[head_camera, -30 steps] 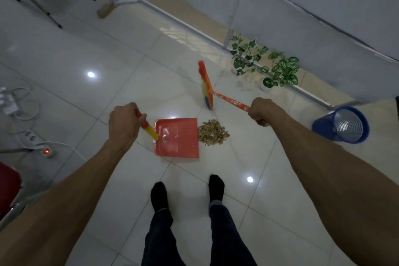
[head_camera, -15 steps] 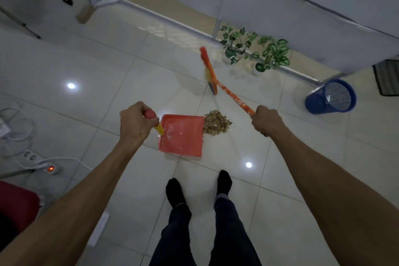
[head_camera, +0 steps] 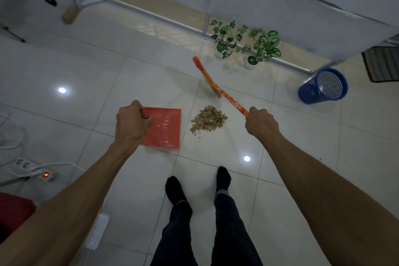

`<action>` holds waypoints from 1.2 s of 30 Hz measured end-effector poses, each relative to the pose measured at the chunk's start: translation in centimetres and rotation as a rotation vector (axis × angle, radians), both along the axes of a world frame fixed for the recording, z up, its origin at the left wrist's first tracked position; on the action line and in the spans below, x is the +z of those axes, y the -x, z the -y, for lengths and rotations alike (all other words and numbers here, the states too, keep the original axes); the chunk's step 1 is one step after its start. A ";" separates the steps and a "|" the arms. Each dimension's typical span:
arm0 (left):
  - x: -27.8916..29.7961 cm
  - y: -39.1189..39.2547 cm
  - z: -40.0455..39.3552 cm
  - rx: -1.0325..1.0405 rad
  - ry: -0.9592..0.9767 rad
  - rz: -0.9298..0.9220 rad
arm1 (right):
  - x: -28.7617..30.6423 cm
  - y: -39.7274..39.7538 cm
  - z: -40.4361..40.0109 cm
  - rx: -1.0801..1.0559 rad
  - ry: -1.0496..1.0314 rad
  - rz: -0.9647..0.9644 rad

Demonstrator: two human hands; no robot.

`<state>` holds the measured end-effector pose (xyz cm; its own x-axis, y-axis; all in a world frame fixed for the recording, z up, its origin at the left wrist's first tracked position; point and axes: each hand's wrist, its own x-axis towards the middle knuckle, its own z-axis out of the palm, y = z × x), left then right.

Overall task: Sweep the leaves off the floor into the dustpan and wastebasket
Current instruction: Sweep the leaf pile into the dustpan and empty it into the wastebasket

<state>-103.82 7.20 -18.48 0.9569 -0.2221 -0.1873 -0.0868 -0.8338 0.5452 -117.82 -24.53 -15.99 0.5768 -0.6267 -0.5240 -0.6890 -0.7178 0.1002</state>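
A small pile of dry brown leaves (head_camera: 208, 119) lies on the white tiled floor in front of my feet. Just left of it sits a red dustpan (head_camera: 165, 128), and my left hand (head_camera: 131, 124) is closed around its handle, hiding it. My right hand (head_camera: 260, 124) grips the orange handle of a small broom (head_camera: 212, 84), whose head hangs blurred beyond the pile, off to its far side. A blue mesh wastebasket (head_camera: 322, 86) stands at the right, near the wall.
Two potted green plants (head_camera: 246, 44) stand by the wall rail beyond the broom. A power strip (head_camera: 35, 168) with white cables lies at the left. Tripod legs (head_camera: 49, 0) reach down at the top left. A dark mat (head_camera: 381, 63) is at the far right.
The dustpan has slid a little away from the leaf pile, leaving a gap. My left hand now covers its handle. The broom head has swung further from the pile.
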 end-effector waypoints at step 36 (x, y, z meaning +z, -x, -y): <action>-5.6 3.9 1.5 0.071 -0.034 -0.185 | -4.0 7.0 -0.1 -0.008 -0.282 -0.231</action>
